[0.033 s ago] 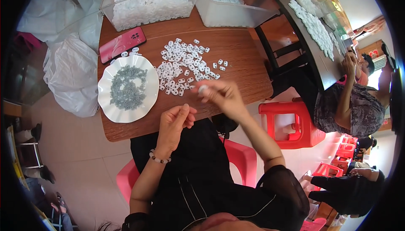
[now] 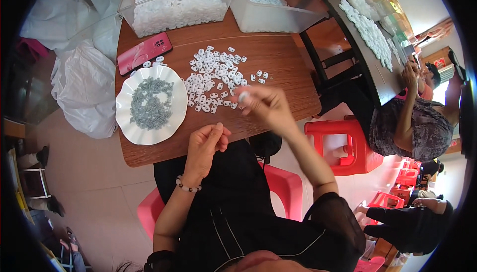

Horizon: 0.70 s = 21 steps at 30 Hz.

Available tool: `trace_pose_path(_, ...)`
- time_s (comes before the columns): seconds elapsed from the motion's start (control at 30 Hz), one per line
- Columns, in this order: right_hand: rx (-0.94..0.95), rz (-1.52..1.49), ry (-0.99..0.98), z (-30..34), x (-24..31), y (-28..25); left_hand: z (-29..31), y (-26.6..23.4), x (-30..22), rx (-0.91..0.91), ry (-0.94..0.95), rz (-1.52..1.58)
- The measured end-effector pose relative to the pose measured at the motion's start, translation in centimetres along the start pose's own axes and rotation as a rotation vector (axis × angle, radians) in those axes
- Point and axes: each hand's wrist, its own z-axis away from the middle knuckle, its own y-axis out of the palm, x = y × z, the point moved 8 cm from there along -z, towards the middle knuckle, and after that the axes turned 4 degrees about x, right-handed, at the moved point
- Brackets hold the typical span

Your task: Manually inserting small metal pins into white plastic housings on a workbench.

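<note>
My right hand [image 2: 266, 108] is raised over the near edge of the brown table, thumb and fingers pinching a small white plastic piece [image 2: 243, 96]. Lower and closer to my body, my left hand [image 2: 204, 145] is closed, thumb against the fingers; whatever it may hold is hidden. Just beyond my hands lies a loose pile of white oval pieces with two dark holes each [image 2: 211, 75]. To its left, a white scalloped plate [image 2: 130, 132] carries many small grey pins [image 2: 149, 113], too small to tell if threaded.
A pink phone [image 2: 144, 53] lies beyond the plate. Two clear bins hold white pieces, one at the back left [image 2: 176, 21], one at the back right [image 2: 276, 21]. A white plastic bag [image 2: 84, 93] stands left of the table. On the right are a red stool [image 2: 343, 145] and a seated person [image 2: 417, 128].
My right hand has shifted slightly to the right and away from me, still pinching the white piece. The left hand stays where it was.
</note>
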Motion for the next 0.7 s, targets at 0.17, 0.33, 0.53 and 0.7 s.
trace_pose_path(0.17, -0.232, 0.665, -0.305, -7.0, 9.5, -7.4, 0.1, 0.0, -0.2, 0.026, -0.019, 0.024)
trace_pose_path(0.33, -0.690, 1.077, -0.439, -15.9, 13.3, -17.4, -0.1, 0.4, 0.0, 0.046, -0.009, 0.014)
trace_pose_path(0.53, -0.609, 0.983, -0.348, -16.7, 11.2, -15.6, 0.2, 0.1, 0.0, 0.048, -0.020, 0.031)
trace_pose_path(0.7, -0.229, 0.766, -0.383, -12.1, 7.0, -7.0, 0.3, 0.1, -0.2, 0.053, -0.038, 0.053)
